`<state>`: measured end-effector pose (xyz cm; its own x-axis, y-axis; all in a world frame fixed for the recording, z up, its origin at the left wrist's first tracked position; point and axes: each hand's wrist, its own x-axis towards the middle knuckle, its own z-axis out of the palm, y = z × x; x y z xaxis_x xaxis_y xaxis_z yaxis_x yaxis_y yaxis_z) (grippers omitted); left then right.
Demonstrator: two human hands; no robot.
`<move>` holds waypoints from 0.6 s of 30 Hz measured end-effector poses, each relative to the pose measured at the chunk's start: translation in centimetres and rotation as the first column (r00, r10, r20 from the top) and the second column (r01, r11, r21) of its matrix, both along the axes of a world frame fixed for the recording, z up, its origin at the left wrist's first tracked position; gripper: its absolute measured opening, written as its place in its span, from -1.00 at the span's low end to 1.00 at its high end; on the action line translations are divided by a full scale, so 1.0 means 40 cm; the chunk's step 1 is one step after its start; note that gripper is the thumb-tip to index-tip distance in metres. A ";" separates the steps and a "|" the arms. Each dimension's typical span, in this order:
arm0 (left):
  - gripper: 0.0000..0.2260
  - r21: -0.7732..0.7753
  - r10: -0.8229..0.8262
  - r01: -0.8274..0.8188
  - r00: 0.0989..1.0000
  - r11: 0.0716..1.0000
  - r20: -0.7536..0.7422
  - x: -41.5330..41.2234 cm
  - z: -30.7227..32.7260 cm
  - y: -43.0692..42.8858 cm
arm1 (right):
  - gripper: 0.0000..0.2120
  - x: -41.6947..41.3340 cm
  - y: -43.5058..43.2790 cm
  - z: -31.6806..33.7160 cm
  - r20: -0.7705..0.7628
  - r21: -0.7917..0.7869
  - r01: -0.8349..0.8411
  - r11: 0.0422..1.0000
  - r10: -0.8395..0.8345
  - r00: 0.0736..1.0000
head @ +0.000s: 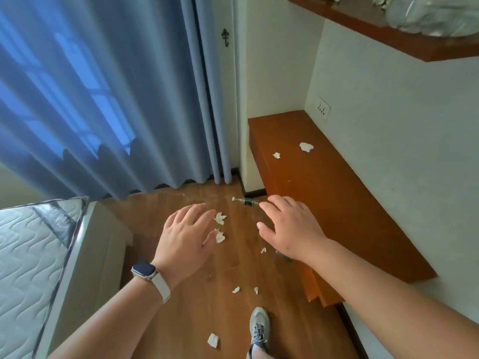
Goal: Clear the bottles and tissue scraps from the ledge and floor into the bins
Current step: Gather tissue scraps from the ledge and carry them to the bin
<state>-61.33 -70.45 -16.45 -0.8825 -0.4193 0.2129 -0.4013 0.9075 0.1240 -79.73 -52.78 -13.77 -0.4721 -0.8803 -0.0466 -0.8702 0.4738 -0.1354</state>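
Left hand (185, 230) and right hand (291, 226) both empty, fingers spread, hovering above floor. Bottle (245, 201) lies on floor by ledge (337, 203); tissue scraps (219, 218) scattered on both. No bins visible. Pickup apparently not begun; next move: crouch, grasp nearest scrap or bottle.

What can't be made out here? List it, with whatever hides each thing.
Head view only:
- Bins: none in frame.
- Bottle by the ledge: base hidden behind the right hand.
- Dark object on the floor: mostly hidden under the right wrist.
- Upper shelf contents: cut off by the top edge.
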 end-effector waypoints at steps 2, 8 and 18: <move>-0.58 -0.016 -0.008 0.008 1.000 1.000 0.027 -0.070 0.011 -0.048 | -0.47 -0.065 -0.059 0.001 0.020 -0.008 -0.021 1.000 0.021 1.000; -0.59 -0.050 -0.023 0.025 0.999 0.998 0.040 -0.271 0.063 -0.153 | -0.50 -0.246 -0.180 0.012 0.014 -0.028 -0.038 0.999 0.039 0.999; -0.63 -0.060 -0.083 0.085 0.996 0.995 0.036 -0.448 0.073 -0.289 | -0.52 -0.395 -0.283 0.034 0.024 -0.029 0.042 0.999 -0.042 0.999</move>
<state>-79.25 -82.02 -13.52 -0.9209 -0.3307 0.2061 -0.3267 0.9436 0.0545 -95.55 -64.10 -12.41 -0.5078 -0.8609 -0.0321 -0.8460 0.5053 -0.1699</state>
